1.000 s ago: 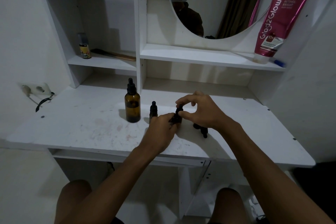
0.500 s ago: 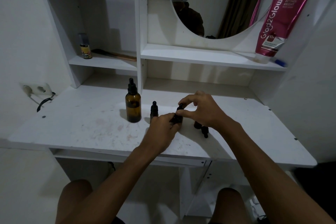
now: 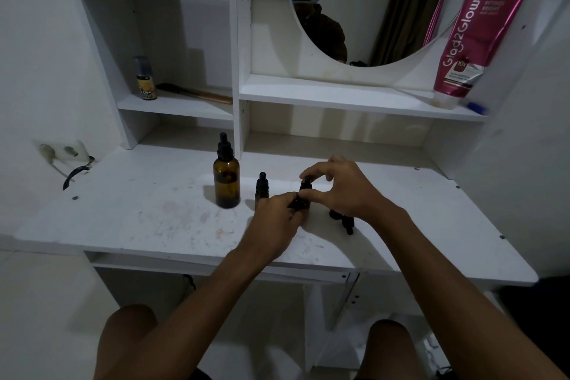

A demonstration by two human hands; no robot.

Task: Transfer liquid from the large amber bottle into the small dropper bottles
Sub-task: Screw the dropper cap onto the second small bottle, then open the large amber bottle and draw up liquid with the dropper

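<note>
White, stained table [image 3: 123,219] under wall shelves [image 3: 339,95] and a round mirror [image 3: 370,9]; open surface lay left of the large amber bottle [image 3: 226,185], which stood capped mid-table. To its right, our left hand [image 3: 274,219] gripped a small dropper bottle [image 3: 303,196] by the body while our right hand [image 3: 342,185] pinched its cap.

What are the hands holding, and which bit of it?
One small dropper bottle. The left hand grips its lower body; the right hand pinches its black cap between thumb and forefinger.
</note>
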